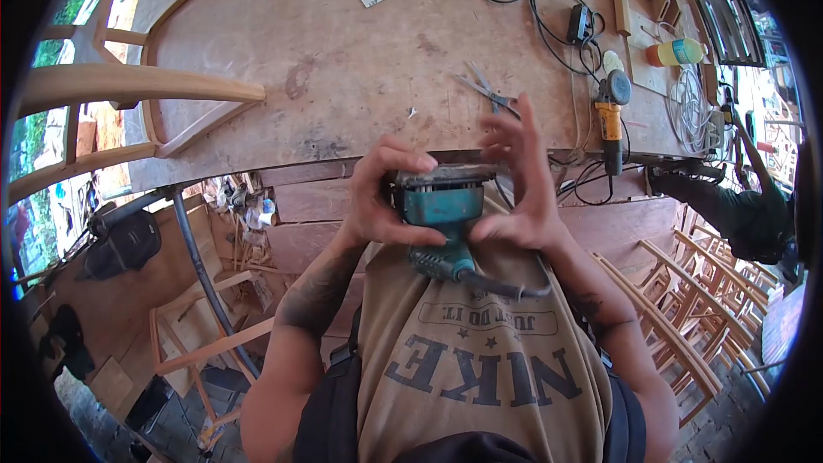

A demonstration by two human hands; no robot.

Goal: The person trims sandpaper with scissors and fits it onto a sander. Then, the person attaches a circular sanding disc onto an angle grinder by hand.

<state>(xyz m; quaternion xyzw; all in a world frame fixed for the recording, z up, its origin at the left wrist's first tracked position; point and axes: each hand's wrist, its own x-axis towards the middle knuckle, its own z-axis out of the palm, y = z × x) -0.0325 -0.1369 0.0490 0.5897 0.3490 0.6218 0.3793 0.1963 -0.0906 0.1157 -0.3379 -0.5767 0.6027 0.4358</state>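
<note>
A teal electric sander (443, 206) is held in front of my chest, its flat pad side toward the bench and its cord end toward my shirt. My left hand (377, 193) wraps around its left side, thumb on the near part of the body. On the other side, my right hand (525, 184) is open, fingers raised and spread, with its thumb close to the sander; whether it touches cannot be made out. Just beyond the right fingers, a pair of scissors (487, 90) lies spread on the wooden workbench (343, 60).
An angle grinder (610, 116), black cables (536, 0) and a bottle of yellowish liquid (675, 52) are on the bench's right. A curved wooden frame (146, 86) stands at left. Chair frames (677, 300) are stacked at lower right. Another person (754, 206) is at far right.
</note>
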